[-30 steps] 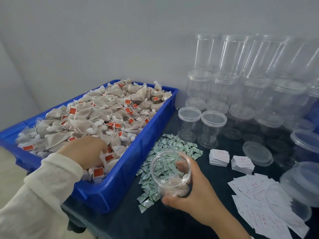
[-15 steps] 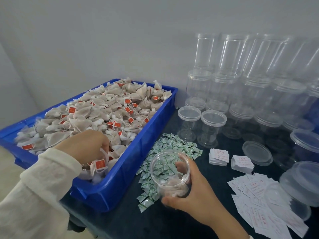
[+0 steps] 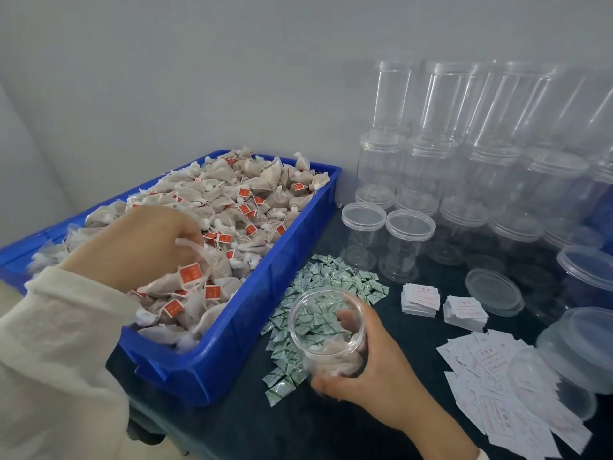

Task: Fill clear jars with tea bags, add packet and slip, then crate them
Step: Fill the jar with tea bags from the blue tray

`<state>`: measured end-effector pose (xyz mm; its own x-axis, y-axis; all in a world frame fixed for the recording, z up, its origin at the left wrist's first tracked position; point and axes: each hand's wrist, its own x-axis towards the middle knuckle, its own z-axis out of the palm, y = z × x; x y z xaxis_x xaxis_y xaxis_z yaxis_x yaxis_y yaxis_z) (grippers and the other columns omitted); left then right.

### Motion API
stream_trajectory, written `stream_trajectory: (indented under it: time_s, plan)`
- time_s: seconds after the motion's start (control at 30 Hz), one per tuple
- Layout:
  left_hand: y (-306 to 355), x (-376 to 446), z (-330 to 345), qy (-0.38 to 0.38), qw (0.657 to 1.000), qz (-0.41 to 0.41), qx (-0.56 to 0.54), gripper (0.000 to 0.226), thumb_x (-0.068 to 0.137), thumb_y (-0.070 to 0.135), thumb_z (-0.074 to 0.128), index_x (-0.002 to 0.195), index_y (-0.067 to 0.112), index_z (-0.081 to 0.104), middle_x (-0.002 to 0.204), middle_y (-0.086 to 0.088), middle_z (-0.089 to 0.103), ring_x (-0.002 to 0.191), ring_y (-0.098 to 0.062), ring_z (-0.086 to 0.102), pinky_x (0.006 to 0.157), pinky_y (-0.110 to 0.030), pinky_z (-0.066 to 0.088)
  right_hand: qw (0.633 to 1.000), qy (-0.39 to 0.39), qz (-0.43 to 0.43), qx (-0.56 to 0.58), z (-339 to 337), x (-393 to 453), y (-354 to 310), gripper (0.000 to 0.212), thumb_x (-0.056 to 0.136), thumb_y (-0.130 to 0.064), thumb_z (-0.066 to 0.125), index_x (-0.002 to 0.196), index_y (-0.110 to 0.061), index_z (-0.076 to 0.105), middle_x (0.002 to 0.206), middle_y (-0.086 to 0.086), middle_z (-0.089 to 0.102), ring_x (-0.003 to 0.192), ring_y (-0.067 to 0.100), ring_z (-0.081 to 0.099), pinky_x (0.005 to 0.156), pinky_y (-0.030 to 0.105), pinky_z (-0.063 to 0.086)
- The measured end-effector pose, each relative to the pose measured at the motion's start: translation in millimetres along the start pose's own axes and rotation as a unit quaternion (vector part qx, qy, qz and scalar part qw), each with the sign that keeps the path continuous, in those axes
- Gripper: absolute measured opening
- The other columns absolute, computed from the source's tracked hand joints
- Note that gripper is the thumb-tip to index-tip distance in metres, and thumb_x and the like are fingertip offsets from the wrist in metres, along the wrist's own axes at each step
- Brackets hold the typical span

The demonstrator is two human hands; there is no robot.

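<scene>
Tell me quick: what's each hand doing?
Left hand: gripping tea bags over the blue tray.
Right hand: holding the open jar.

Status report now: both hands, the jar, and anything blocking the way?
Left hand grips a bunch of tea bags over the blue tray. Right hand holds the open jar, few bags inside. Nothing between tray and jar.

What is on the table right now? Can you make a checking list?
Surface: dark table, mostly covered.
Job's things: blue crate heaped with tea bags; open jar with few bags inside; green packets; white slips; empty jars.
Clutter: loose lids.
Grippers: left hand grips tea bags; right hand holds the jar.
Cables: nothing seen.
Surroundings: plain grey wall.
</scene>
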<state>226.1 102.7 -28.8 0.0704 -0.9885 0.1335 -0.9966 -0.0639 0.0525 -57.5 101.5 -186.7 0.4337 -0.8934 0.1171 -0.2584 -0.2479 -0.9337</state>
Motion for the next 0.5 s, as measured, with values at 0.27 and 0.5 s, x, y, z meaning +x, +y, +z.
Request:
stream_trajectory:
  time_s: [0.27, 0.5]
  plan:
    - [52.3, -25.0, -15.0, 0.089, 0.946, 0.039, -0.308, 0.007, 0.072, 0.033, 0.075, 0.071, 0.029, 0.069, 0.07, 0.015, 0.069, 0.064, -0.01, 0.063, 0.056, -0.022, 0.048, 1.0, -0.002, -0.016, 0.026, -0.5, -0.3, -3.8, 0.089, 0.055, -0.034, 0.088, 0.117, -0.071, 0.036, 0.118, -0.041, 0.048, 0.111, -0.016, 0.051, 0.077, 0.002, 0.045]
    - [95.6, -34.2, 21.8, 0.045, 0.936, 0.135, -0.323, 0.006, 0.075, 0.038, 0.064, 0.074, 0.032, 0.064, 0.074, 0.012, 0.065, 0.059, -0.006, 0.055, 0.059, -0.019, 0.048, 0.999, 0.008, -0.035, 0.02, -1.5, -0.7, -9.2, 0.089, 0.055, -0.034, 0.089, 0.118, -0.068, 0.037, 0.12, -0.035, 0.052, 0.111, -0.011, 0.054, 0.079, 0.003, 0.045]
